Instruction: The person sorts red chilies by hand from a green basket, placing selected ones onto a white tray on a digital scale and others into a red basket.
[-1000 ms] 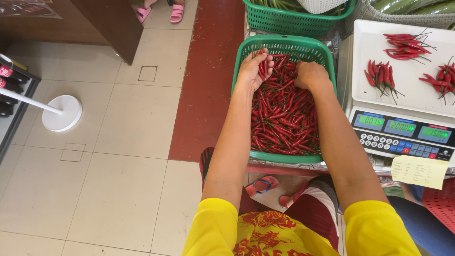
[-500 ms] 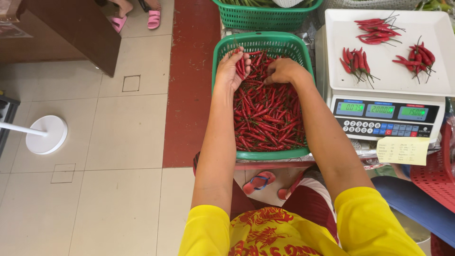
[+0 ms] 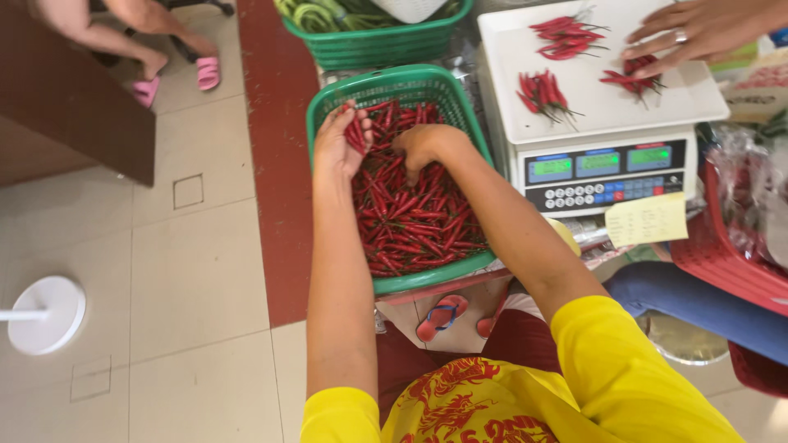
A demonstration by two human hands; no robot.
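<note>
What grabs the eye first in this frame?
The green basket heaped with red chillies at centre: the left hand holds a few, the right hand digs in. To the right, a white scale carries small chilli bunches, with another person's hand over it.

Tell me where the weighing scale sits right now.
In the head view the white weighing scale sits upper right, just right of the green basket of red chillies, with another person's hand on its tray.

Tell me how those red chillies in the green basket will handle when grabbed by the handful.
The red chillies look slim and light, so probably easy to lift. Their skins look glossy, so some may slip out. In the left hand a bunch lies straight, suggesting fairly stiff pods; loosely piled in the green basket, neighbours may shift.
</note>
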